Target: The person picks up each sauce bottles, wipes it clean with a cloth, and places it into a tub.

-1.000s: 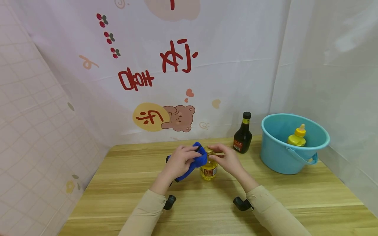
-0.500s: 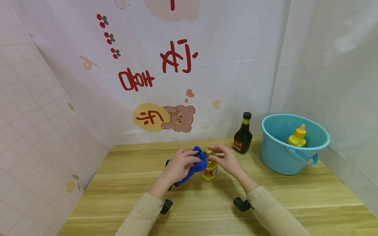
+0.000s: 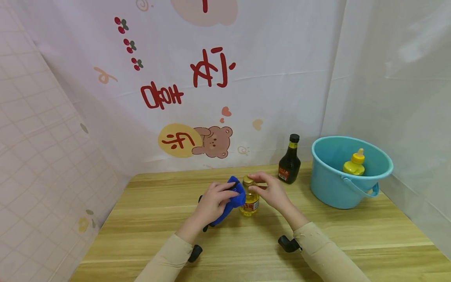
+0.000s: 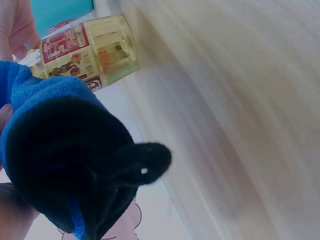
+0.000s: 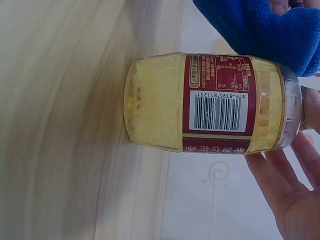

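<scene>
A dark bottle (image 3: 289, 163) stands upright just beside a light-blue bucket (image 3: 329, 190). The bucket contains a yellow-capped bottle (image 3: 354, 168). White sheeting (image 3: 275, 90) behind displays a printed bear (image 3: 215, 144).

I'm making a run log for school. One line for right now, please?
left hand: holds blue fabric; right hand: grips gold-capped bottle; dark bottle: upright; blue bucket: yellow-capped bottle inside

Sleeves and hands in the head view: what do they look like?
The left sleeve and right sleeve are plain beige, slightly wrinkled, without visible markings. The left hand and right hand are bare. A curved black piece shows beside each sleeve.
</scene>
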### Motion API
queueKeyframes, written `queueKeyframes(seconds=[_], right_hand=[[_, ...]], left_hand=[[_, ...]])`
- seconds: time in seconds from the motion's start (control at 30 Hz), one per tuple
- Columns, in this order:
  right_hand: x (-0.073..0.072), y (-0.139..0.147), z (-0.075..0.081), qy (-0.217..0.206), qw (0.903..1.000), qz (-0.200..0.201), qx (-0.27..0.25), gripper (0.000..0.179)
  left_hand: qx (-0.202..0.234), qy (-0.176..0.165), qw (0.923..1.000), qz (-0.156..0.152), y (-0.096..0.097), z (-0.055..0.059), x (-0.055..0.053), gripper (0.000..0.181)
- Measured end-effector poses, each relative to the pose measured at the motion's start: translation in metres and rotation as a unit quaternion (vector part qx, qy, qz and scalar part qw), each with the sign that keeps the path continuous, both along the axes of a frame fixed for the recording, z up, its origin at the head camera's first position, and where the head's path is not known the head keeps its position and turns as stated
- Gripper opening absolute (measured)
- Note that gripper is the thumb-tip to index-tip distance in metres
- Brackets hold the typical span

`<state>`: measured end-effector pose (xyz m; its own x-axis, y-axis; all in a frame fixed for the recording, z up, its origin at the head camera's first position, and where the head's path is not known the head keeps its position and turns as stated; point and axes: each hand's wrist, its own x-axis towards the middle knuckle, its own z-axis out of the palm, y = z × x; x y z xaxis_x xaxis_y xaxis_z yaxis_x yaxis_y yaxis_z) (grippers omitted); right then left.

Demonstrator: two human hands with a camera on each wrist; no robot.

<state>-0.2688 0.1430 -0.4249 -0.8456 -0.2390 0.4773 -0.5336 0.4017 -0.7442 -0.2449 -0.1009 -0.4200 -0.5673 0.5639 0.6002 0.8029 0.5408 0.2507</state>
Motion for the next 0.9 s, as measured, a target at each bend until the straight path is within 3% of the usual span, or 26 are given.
queueKeyframes(seconds=[0.3,0.9], right_hand=[[0.0,0.0,0.001,-0.002,1.0,0.002,0.0,0.032],[-0.001,0.0,0.0,0.002,1.0,-0.003,0.006,0.032]], left_hand=[[0.029,0.022,0.9993,-0.009,-0.002,-0.009,-0.002,0.032],[0.035,0.041,0.9984,-0.016,-0.004,-0.022,-0.001,0.033]])
